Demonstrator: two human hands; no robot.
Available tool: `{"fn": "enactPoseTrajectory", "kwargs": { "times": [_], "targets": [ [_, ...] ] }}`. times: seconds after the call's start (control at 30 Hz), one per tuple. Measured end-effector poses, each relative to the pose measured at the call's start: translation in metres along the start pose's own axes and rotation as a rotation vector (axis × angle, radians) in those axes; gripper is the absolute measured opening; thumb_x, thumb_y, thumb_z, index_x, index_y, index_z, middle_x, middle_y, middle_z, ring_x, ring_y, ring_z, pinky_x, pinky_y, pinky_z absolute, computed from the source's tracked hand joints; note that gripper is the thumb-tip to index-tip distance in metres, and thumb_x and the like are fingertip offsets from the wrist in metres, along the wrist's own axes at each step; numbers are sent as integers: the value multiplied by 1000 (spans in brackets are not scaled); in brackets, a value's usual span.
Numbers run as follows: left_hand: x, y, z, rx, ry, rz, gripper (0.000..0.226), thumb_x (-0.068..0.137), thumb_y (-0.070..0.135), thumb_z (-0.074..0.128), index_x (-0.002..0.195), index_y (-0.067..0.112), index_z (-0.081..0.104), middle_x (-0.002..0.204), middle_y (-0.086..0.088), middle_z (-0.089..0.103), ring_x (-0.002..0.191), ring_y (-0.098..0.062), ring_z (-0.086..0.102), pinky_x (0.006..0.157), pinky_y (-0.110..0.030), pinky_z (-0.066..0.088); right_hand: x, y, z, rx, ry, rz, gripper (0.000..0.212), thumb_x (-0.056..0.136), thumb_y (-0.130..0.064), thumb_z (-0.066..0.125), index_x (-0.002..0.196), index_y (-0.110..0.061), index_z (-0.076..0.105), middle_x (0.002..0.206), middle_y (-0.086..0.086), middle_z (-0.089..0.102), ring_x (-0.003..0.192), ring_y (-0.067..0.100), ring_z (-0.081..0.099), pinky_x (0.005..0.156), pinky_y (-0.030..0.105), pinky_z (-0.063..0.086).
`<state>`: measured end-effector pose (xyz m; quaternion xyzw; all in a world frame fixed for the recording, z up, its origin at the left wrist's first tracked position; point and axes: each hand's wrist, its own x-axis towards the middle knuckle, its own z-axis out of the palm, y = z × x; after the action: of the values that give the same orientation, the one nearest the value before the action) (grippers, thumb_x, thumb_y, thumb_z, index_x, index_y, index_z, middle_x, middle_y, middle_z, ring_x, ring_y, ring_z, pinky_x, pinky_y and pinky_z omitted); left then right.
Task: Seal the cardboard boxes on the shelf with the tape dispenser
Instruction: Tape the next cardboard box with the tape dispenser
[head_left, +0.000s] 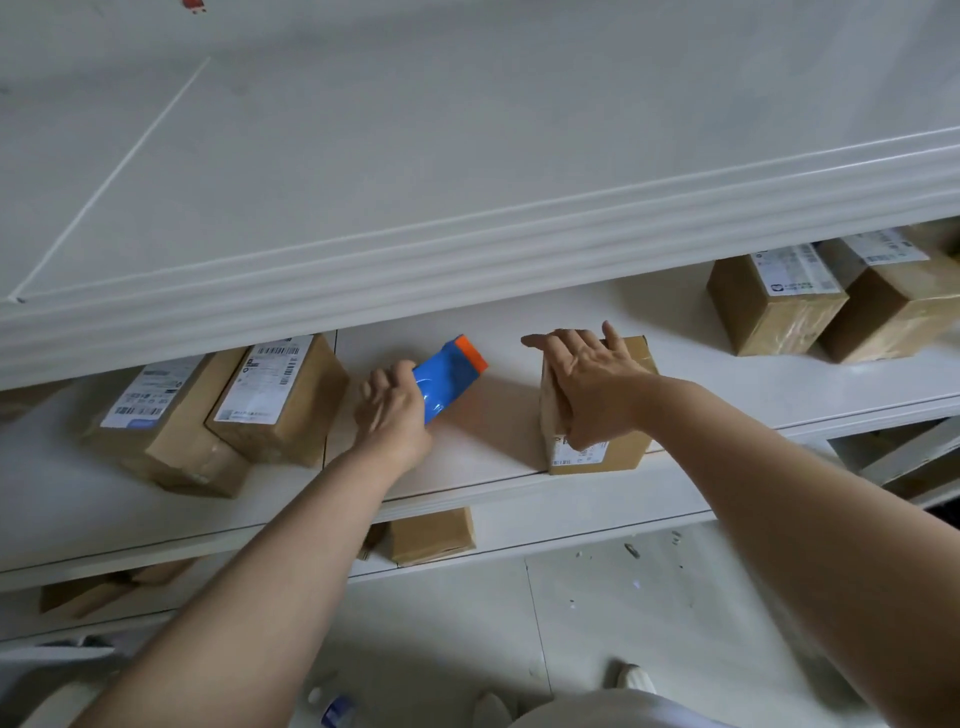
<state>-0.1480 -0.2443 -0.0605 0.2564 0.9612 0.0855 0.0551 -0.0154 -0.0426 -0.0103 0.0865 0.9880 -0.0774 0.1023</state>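
Note:
A blue tape dispenser (449, 376) with an orange end lies tilted on the white shelf (467, 457); my left hand (392, 410) grips its near end. To its right, a small cardboard box (602, 457) stands at the shelf's front edge. My right hand (592, 387) rests on top of this box, fingers spread, thumb down its left side. Two labelled boxes (270, 395) lie to the left of the dispenser. Two more labelled boxes (779, 301) stand at the far right.
The upper shelf's (467, 244) thick front lip overhangs the working shelf from above. On the lower shelf sits another cardboard box (431, 535). A plastic bottle (335, 709) lies on the tiled floor below.

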Motion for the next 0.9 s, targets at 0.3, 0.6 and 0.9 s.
{"fn": "enactPoseTrajectory", "kwargs": {
  "times": [0.3,0.6,0.9],
  "targets": [
    [-4,12,56,376,142,167,66,62,7,68,127,7,53,102,-12,55,90,-30,53,72,-42,48,-6,10,1,65,146,8,110,63,-47,80,151,-20,21,151,2,32,139,20,30,111,29,15],
    [0,71,11,-711,-253,-32,35,95,1,42,123,15,57,121,-11,53,112,-29,52,85,-31,43,-6,18,10,-50,70,98,124,57,-60,77,149,-43,-5,154,-11,18,147,23,8,110,63,15],
    [-18,101,32,-1543,-558,-574,15,99,13,47,105,9,61,93,-9,70,85,-24,66,69,-35,48,-6,19,11,-28,78,97,123,55,-58,77,149,-42,-1,152,-11,23,144,22,15,110,60,16]
  ]
}}
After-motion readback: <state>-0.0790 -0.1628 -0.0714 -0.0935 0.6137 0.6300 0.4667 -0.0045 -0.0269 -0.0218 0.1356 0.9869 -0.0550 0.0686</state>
